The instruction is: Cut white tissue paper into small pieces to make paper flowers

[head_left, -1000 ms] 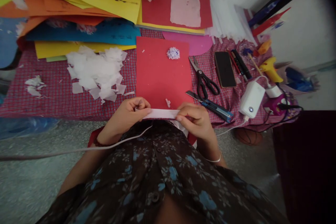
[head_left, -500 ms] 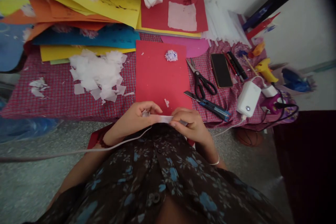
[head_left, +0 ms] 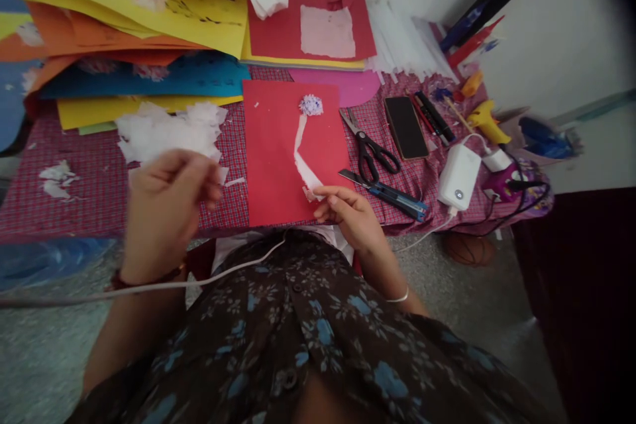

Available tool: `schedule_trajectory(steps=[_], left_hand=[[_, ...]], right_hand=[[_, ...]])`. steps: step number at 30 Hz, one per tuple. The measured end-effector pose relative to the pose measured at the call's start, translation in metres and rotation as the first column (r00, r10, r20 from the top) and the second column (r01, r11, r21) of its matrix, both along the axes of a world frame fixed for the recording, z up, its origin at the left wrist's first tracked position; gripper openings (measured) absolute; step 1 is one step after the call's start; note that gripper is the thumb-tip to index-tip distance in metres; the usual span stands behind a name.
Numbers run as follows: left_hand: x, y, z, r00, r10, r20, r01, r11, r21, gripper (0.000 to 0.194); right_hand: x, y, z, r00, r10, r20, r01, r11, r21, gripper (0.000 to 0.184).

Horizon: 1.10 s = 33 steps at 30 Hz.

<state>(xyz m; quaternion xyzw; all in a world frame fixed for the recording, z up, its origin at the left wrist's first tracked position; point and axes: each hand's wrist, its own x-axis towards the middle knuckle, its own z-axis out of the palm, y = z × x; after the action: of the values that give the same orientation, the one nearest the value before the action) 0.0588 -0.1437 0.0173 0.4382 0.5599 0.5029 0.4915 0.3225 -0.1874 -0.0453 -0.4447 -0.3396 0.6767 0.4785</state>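
A long strip of white paper point(head_left: 309, 174) stretches over the red sheet point(head_left: 273, 165), its upper end near a small white-and-purple textured tuft point(head_left: 311, 105). The strip's lower end is pinched by my right hand point(head_left: 350, 212), at the sheet's lower right. My left hand point(head_left: 166, 205) is up in front of a heap of torn white paper point(head_left: 169, 129), slightly blurred. Its fingers are curled together, and whether anything sits in them is hidden.
Right of the red sheet lie scissors point(head_left: 368, 149), a utility knife point(head_left: 392, 195) with bare blade, a phone point(head_left: 406, 127) and a white power bank point(head_left: 460, 175). Coloured papers point(head_left: 149, 73) are stacked at back left. A cable point(head_left: 238, 269) crosses in front of my body.
My hands have parted: the left has moved left toward the paper heap, while the right stays at the red sheet's edge. The paper strip between them now extends over the sheet.
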Motion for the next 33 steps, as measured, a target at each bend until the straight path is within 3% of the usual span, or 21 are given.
schedule_trajectory(steps=[1, 2, 3, 5, 7, 9, 11, 13, 15, 17, 20, 22, 24, 26, 29, 33], left_hand=[[0.008, -0.008, -0.005, 0.987, -0.133, 0.092, 0.142, 0.985, -0.1, 0.02], [0.018, -0.016, -0.012, 0.938, -0.285, 0.197, 0.321, 0.929, -0.185, 0.025], [0.029, -0.023, -0.02, 0.885, -0.361, 0.294, 0.436, 0.863, -0.255, 0.03], [0.049, -0.034, -0.034, 0.765, -0.368, 0.529, 0.579, 0.754, -0.312, 0.041], [0.065, -0.038, -0.044, 0.656, -0.274, 0.703, 0.622, 0.724, -0.299, 0.044], [0.074, -0.037, -0.048, 0.593, -0.177, 0.785, 0.608, 0.738, -0.293, 0.038], [0.077, -0.032, -0.046, 0.588, -0.128, 0.799, 0.575, 0.761, -0.301, 0.028], [0.075, -0.028, -0.039, 0.635, -0.114, 0.764, 0.528, 0.786, -0.321, 0.018], [0.07, -0.024, -0.032, 0.718, -0.085, 0.69, 0.438, 0.826, -0.355, 0.01], [0.063, -0.019, -0.026, 0.803, -0.015, 0.596, 0.306, 0.868, -0.39, 0.007], [0.054, -0.011, -0.022, 0.865, 0.104, 0.491, 0.121, 0.906, -0.406, 0.006], [0.051, -0.005, -0.023, 0.879, 0.148, 0.454, 0.051, 0.916, -0.399, 0.008], [0.052, -0.001, -0.024, 0.881, 0.16, 0.446, 0.02, 0.928, -0.372, 0.009], [0.053, 0.0, -0.026, 0.872, 0.144, 0.468, 0.021, 0.944, -0.33, 0.013], [0.052, -0.003, -0.027, 0.844, 0.099, 0.528, 0.059, 0.96, -0.274, 0.021], [0.041, -0.011, -0.03, 0.843, 0.109, 0.527, 0.044, 0.962, -0.269, 0.025]], right_hand=[[0.0, -0.001, -0.001, 0.999, 0.025, -0.04, -0.026, 0.999, -0.024, 0.032], [-0.001, -0.002, 0.0, 0.996, 0.044, -0.073, -0.047, 0.998, -0.036, 0.031], [-0.001, -0.003, 0.0, 0.993, 0.058, -0.099, -0.062, 0.997, -0.039, 0.03], [-0.002, -0.007, 0.004, 0.988, 0.085, -0.125, -0.088, 0.996, -0.014, 0.027], [-0.004, -0.012, 0.011, 0.987, 0.128, -0.096, -0.124, 0.991, 0.044, 0.026], [-0.004, -0.017, 0.021, 0.984, 0.178, 0.002, -0.178, 0.979, 0.098, 0.025], [-0.002, -0.021, 0.031, 0.963, 0.233, 0.138, -0.253, 0.956, 0.149, 0.024], [0.005, -0.025, 0.038, 0.913, 0.292, 0.286, -0.359, 0.907, 0.221, 0.025], [0.02, -0.029, 0.041, 0.844, 0.265, 0.466, -0.428, 0.857, 0.288, 0.027], [0.043, -0.033, 0.038, 0.744, 0.08, 0.663, -0.376, 0.871, 0.316, 0.027], [0.081, -0.034, 0.029, 0.491, -0.266, 0.83, -0.141, 0.916, 0.376, 0.024], [0.099, -0.026, 0.025, 0.373, -0.378, 0.847, -0.063, 0.901, 0.43, 0.023], [0.108, -0.01, 0.024, 0.264, -0.425, 0.866, -0.099, 0.881, 0.463, 0.027], [0.109, 0.013, 0.026, 0.13, -0.403, 0.906, -0.2, 0.884, 0.422, 0.035], [0.101, 0.042, 0.029, -0.063, -0.255, 0.965, -0.311, 0.924, 0.224, 0.049], [0.095, 0.06, 0.032, -0.217, -0.124, 0.968, -0.335, 0.941, 0.045, 0.058]])
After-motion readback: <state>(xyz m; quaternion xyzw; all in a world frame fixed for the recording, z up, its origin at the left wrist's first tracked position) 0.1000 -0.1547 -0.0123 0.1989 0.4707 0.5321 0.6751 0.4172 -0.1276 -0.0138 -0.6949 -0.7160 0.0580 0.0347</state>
